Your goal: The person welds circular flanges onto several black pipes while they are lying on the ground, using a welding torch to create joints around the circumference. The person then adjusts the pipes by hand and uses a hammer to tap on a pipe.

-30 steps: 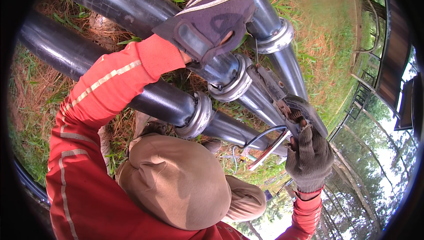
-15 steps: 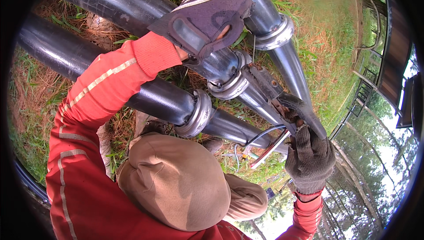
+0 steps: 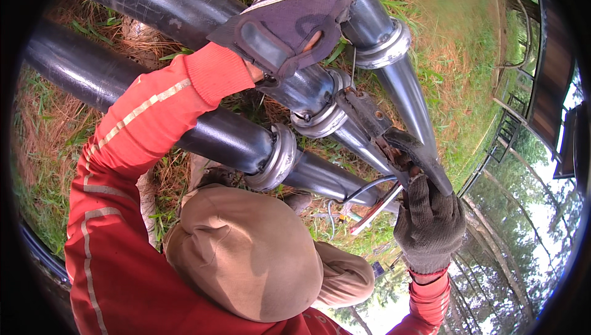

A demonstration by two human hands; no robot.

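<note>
My right hand point(image 3: 430, 221), in a grey knit glove, is closed around the handle of a worn, dark welding electrode holder point(image 3: 375, 125). A thin rod point(image 3: 353, 70) rises from the holder's jaw end, in front of the pipes. My left hand point(image 3: 286, 33) is in a dark purple glove with light piping and a hole where skin shows. It is over the middle black pipe point(image 3: 308, 95), near its joint ring, and its fingers are hidden beneath the glove. A dark cable point(image 3: 369, 186) runs below the holder's handle.
Three black pipes with bare metal rings lie side by side, among them a near pipe point(image 3: 234, 141) and a far pipe point(image 3: 363, 15). My brown-clad knee point(image 3: 246, 252) is close to the near ring point(image 3: 274, 159). Grass and dry needles point(image 3: 449, 70) cover the ground.
My right hand has shifted slightly left, and the holder's curved upper part has tilted a little. My left hand stays almost still.
</note>
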